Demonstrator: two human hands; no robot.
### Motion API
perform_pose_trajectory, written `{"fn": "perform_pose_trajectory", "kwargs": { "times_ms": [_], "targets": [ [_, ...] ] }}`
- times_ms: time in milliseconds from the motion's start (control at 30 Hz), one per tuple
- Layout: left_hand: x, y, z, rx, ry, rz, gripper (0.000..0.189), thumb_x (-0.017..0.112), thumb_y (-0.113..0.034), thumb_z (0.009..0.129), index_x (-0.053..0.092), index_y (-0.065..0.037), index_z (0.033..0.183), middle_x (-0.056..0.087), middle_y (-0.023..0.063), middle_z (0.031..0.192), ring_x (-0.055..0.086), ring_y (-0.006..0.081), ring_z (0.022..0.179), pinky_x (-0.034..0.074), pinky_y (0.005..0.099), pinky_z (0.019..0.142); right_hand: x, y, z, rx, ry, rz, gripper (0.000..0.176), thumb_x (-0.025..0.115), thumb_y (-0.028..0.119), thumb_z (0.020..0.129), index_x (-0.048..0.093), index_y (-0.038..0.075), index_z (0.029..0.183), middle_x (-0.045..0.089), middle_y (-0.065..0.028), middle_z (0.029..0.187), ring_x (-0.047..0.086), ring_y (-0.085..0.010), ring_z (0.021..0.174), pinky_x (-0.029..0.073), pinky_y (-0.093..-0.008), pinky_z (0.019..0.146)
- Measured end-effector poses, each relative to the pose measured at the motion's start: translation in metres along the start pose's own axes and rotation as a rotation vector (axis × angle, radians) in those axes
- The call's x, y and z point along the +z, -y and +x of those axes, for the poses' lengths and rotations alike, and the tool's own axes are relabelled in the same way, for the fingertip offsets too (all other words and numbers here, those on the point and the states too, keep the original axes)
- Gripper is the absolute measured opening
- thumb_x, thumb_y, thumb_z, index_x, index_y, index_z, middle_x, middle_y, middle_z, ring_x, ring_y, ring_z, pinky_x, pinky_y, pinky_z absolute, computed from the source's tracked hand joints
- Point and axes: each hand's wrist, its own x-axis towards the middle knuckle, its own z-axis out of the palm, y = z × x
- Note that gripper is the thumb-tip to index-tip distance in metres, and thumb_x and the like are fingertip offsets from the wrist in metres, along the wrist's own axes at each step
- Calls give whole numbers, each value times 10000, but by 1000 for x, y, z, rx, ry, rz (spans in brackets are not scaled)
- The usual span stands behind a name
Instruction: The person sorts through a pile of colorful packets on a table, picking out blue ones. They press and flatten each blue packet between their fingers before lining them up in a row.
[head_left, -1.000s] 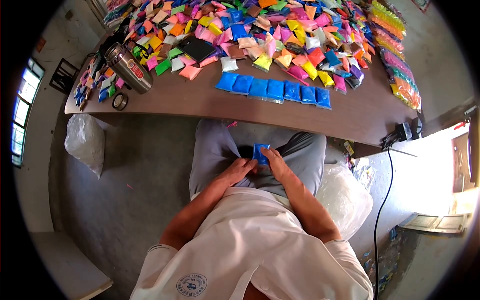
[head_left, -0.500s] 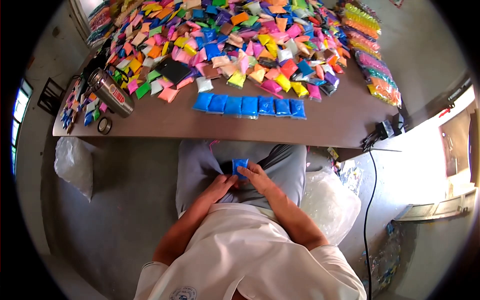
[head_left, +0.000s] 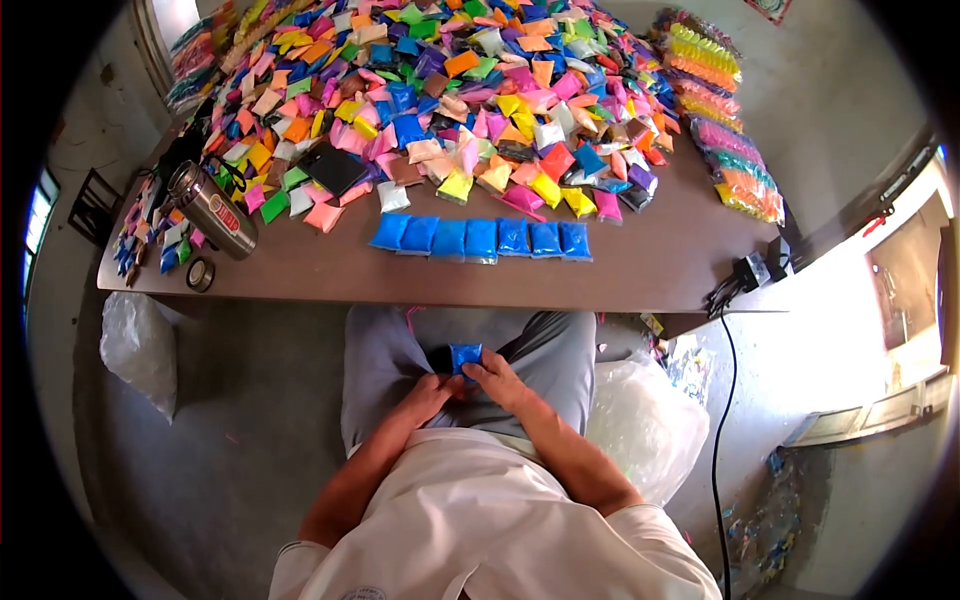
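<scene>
Above my lap, a small blue packet (head_left: 466,356) is held upright between my two hands. My right hand (head_left: 496,381) grips its right side, with the thumb across its lower front. At the packet's lower left, my left hand (head_left: 432,393) has its fingers curled in against the bottom edge; what they hold is partly hidden. On the table in front of me lies a row of several blue packets (head_left: 481,240), side by side. Behind the row spreads a large heap of packets in many colours (head_left: 430,100).
A steel flask (head_left: 215,210) stands at the table's left, its lid (head_left: 201,274) near the front edge. Black adapters (head_left: 750,271) with a cable sit at the right. Strips of coloured packets (head_left: 735,150) lie behind them. Plastic bags (head_left: 648,425) rest beside my legs.
The view has shifted, so the table and lap appear lower and slightly left. The blue packet is still in my hands, and my right thumb lies lower on it.
</scene>
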Motion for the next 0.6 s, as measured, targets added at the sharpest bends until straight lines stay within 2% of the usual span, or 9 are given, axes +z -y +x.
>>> {"fn": "perform_pose_trajectory", "kwargs": {
  "times_ms": [67,133,167,233,300,433,533,567,600],
  "targets": [
    [0,4,3,7,0,-8,394,441,-334,922,620,6,838,611,61,742,553,139,716,438,270,710,-7,3,-2,-73,1,-116,164,589,179,841,546,52,936,504,41,740,450,-40,681,390,-218,568],
    [0,2,2,-44,35,-183,396,465,-357,905,627,-4,831,612,56,740,557,125,715,447,256,699,-4,29,-16,-292,-327,-283,187,631,139,804,517,51,925,463,50,726,430,-29,655,374,-198,550],
    [0,-2,0,-121,3,-180,397,488,-377,885,619,-20,772,614,55,747,563,119,722,453,245,689,5,55,-24,-414,-447,-102,203,644,92,785,501,49,923,446,32,709,410,-46,619,355,-206,510],
    [-1,12,7,-72,40,-187,410,478,-388,889,595,-26,737,612,59,768,563,121,731,448,241,692,-21,75,-29,-632,-648,-226,244,663,87,765,495,38,935,438,37,698,388,-42,597,321,-208,494],
    [1,7,9,-40,71,-183,431,467,-384,896,533,-39,648,608,70,807,563,121,743,445,237,695,-54,106,-32,-702,-799,-223,248,677,101,750,535,24,938,452,32,673,388,-45,585,326,-206,502],
    [2,8,10,-36,73,-180,428,464,-390,901,550,-33,680,608,72,810,564,118,748,447,240,701,-110,164,-24,-645,-1024,-516,218,647,194,770,586,-14,759,476,-1,592,400,-70,558,351,-245,513],
    [3,6,8,-60,46,-178,438,455,-403,909,582,-18,743,608,70,806,568,122,754,454,247,708,-143,172,-3,-546,-1048,-640,276,636,230,772,582,-40,750,505,-38,597,433,-100,567,373,-278,529],
    [2,7,9,-55,52,-165,447,451,-411,911,593,-8,780,608,68,805,569,124,756,458,250,711,-151,172,3,-530,-1045,-694,320,642,276,753,601,-41,780,545,-82,603,495,-162,557,397,-318,550],
    [3,7,9,-50,56,-152,459,447,-419,912,605,2,817,608,65,804,570,126,758,462,254,714,-160,172,9,-530,-1043,-695,320,642,276,753,601,-41,780,545,-82,603,495,-162,557,397,-318,550]
  ]
}}
